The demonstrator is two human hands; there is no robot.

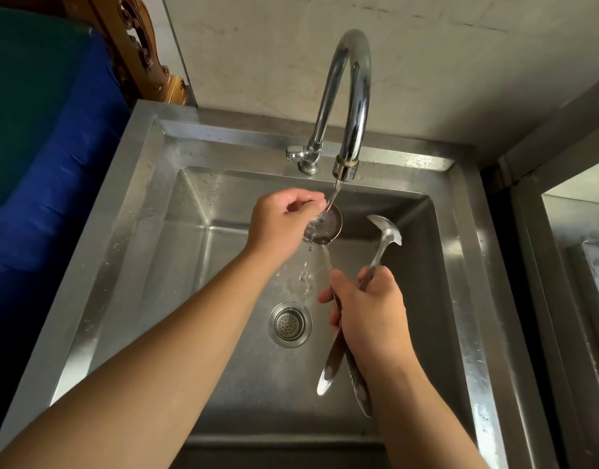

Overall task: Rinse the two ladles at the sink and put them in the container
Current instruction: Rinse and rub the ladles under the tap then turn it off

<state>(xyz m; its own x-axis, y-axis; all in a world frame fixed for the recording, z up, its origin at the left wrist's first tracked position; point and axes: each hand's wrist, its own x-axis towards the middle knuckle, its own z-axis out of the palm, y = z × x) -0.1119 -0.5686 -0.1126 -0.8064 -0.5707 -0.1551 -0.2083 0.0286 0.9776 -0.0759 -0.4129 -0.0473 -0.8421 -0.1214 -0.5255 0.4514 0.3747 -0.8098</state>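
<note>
My right hand [364, 311] grips the handles of two steel ladles over the steel sink [149, 211]. The left ladle [328, 223] has its bowl under the running stream from the curved tap [353, 96]. My left hand [279, 221] is on that bowl, fingers curled against its rim in the water. The second ladle [386, 230] sticks up to the right, its bowl outside the stream. Both handle ends [338, 370] hang below my right hand. No container is in view.
Water falls toward the round drain strainer [290, 323] in the basin floor. The tap's lever [296, 153] sits at the back rim. A blue cloth-covered object [47, 157] stands left of the sink. A metal-framed surface [582, 252] adjoins on the right.
</note>
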